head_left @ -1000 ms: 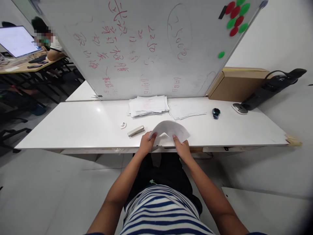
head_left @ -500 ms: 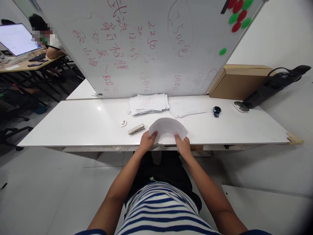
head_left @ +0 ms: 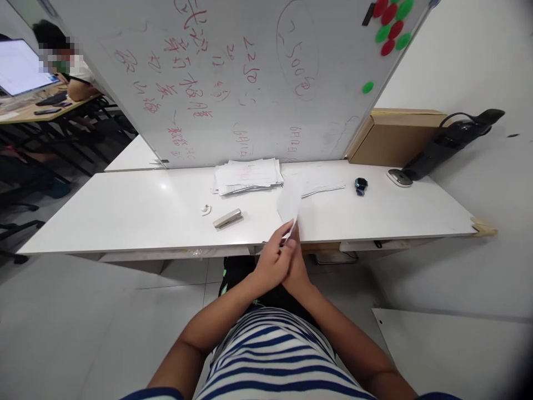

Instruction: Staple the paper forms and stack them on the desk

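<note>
Upright over the front edge of the white desk (head_left: 125, 222) stand some white paper sheets (head_left: 290, 204), seen nearly edge-on. My left hand (head_left: 277, 255) grips their near edge, thumb on one side. Pressed close against it, my right hand (head_left: 297, 266) holds the same sheets from the right; its fingers are partly hidden. A stapler (head_left: 227, 218) lies left of my hands, with a small white curved item (head_left: 206, 209) beyond it. Behind the sheets are a thick paper stack (head_left: 249, 175) and a thinner paper pile (head_left: 322, 186) to its right.
A whiteboard (head_left: 216, 111) with red writing and magnets stands at the desk's back. On the right are a watch (head_left: 361, 186), a mouse (head_left: 400, 178), a dark bottle (head_left: 449, 144) and a cardboard box (head_left: 395, 139). Another person (head_left: 79, 78) sits far left at a monitor (head_left: 25, 66).
The sheets, earlier bowed between my spread hands, now stand upright and nearly edge-on. My hands have come together, the left moving rightward. The camera view has shifted slightly.
</note>
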### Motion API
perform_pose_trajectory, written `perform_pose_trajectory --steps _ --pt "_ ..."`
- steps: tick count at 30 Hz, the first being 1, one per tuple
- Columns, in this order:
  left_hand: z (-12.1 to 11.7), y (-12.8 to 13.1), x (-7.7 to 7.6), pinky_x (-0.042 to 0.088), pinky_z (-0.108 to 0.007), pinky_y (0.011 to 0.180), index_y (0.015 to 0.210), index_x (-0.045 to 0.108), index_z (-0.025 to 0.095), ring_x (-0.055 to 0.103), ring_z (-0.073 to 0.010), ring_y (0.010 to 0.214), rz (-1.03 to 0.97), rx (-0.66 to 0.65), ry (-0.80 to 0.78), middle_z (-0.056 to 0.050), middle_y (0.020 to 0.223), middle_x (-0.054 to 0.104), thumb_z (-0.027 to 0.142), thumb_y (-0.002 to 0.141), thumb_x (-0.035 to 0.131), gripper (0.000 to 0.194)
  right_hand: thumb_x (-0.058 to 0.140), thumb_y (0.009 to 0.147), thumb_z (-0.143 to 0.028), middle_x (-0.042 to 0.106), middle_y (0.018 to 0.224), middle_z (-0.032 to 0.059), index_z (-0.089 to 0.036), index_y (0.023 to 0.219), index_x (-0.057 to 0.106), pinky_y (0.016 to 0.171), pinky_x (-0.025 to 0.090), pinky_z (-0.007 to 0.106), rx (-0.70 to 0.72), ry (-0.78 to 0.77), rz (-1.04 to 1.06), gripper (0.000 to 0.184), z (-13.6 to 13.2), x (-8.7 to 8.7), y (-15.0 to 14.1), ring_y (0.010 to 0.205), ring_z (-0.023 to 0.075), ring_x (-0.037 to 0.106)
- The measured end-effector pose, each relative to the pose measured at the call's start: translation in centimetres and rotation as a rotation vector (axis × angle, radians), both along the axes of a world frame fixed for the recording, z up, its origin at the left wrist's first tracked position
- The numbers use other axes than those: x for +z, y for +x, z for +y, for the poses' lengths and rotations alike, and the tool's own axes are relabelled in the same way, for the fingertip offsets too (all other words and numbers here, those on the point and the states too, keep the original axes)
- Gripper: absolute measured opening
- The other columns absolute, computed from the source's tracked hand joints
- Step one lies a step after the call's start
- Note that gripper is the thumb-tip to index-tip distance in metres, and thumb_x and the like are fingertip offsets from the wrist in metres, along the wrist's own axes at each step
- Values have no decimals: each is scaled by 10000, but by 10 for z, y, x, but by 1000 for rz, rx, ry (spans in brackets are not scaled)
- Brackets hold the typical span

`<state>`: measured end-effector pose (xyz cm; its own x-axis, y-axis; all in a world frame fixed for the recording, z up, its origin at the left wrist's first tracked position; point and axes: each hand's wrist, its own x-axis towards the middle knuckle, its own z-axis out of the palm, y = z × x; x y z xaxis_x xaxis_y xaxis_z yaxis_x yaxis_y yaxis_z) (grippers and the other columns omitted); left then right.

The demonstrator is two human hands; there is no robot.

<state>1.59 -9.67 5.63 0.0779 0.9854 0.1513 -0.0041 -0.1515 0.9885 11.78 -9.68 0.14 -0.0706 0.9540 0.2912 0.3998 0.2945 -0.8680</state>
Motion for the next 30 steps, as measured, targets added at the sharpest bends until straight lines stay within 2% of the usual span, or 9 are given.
perform_pose_trajectory --steps 3,5,11,15,18,21,24,27,30 --pt "11 -11 -8 404 -366 1060 1221 598 201 549 -255 1207 -79 223 -72 -77 1240 640 519 919 479 454 591 829 -445 33 1621 45 -290 1494 288 1157 36 604 27 170 -256 747 -8 4 3 1475 338 -13" --pt "24 -29 -17 449 -369 1009 1243 570 203 578 -254 1168 -140 275 -129 -77 1231 648 522 906 504 469 600 826 -479 7 1622 34 -310 1476 321 1147 37 620 -36 131 -249 727 -10 -2 11 1473 345 -41" --pt "42 -74 -48 485 -382 957 1284 519 206 592 -268 1156 -176 193 -265 -100 1293 611 445 839 625 516 519 858 -561 320 1536 106 -269 1473 274 1100 344 462 -384 -312 381 724 -15 -40 33 1401 258 328" --pt "36 -76 -61 490 -384 950 1248 507 201 596 -263 1152 -209 207 -301 -108 1286 611 406 832 636 481 624 796 -532 352 1511 103 -293 1440 291 992 472 396 -417 -391 536 763 -13 -47 39 1320 242 442" --pt "33 -74 -63 475 -361 972 1232 482 211 578 -242 1176 -187 201 -292 -107 1299 596 386 833 641 464 660 768 -532 527 1352 88 -283 1362 393 792 562 337 -361 -556 658 697 -9 -45 41 1091 212 600" --pt "32 -75 -64 462 -360 982 1237 458 214 574 -233 1175 -113 167 -319 -112 1290 593 398 843 627 466 719 736 -489 672 1019 35 -236 1154 554 595 534 256 -282 -661 851 516 -5 -45 42 768 151 636" --pt "30 -78 -64 466 -369 970 1252 437 212 574 -233 1167 21 140 -309 -113 1278 590 413 871 587 456 796 676 -405 664 781 -5 -202 934 612 493 480 218 -236 -764 1006 377 -6 -46 40 587 112 580" --pt "29 -83 -57 473 -382 957 1262 453 224 568 -236 1158 275 143 -187 -98 1275 585 421 910 525 409 830 641 -372 668 742 -8 -192 901 619 475 480 206 -224 -811 1025 380 -10 -46 38 588 119 614" --pt "36 -94 -46 442 -406 996 1207 532 224 551 -242 1167 586 247 70 -92 1238 605 402 957 435 322 808 668 -418 700 802 10 -184 991 622 487 506 207 -273 -690 879 441 -14 -45 38 642 150 678"
